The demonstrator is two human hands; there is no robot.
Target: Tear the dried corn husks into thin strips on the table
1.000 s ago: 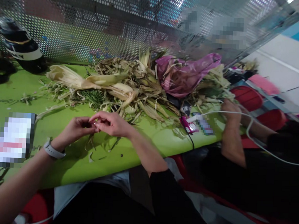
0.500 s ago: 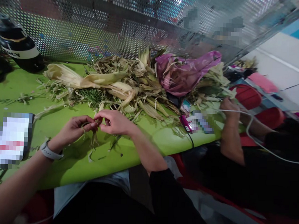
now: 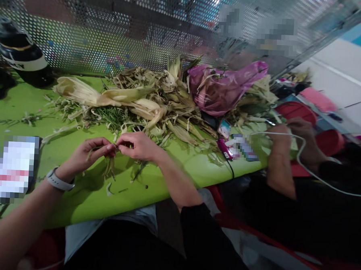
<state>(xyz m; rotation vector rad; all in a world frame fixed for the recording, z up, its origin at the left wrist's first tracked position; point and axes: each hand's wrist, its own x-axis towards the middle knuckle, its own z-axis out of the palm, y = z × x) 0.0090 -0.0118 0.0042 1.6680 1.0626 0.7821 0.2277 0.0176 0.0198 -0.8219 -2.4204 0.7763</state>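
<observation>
At the near edge of the table [image 3: 181,169], my left hand [image 3: 87,156] and right hand [image 3: 139,145] meet fingertip to fingertip, both pinched on a thin husk strand [image 3: 109,169] whose ends dangle to the tabletop. Only a few scraps [image 3: 109,189] lie below. The heap [image 3: 148,105] behind is large, so I judge most of the work is left. Lettering on the black-and-white bottle [image 3: 21,54] is too blurred to read.

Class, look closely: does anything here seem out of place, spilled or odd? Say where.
Loose husk scraps lie scattered on the green table below the left hand and right hand pinching a strand, away from the husk pile. A white cable trails over a co-worker's arm.
</observation>
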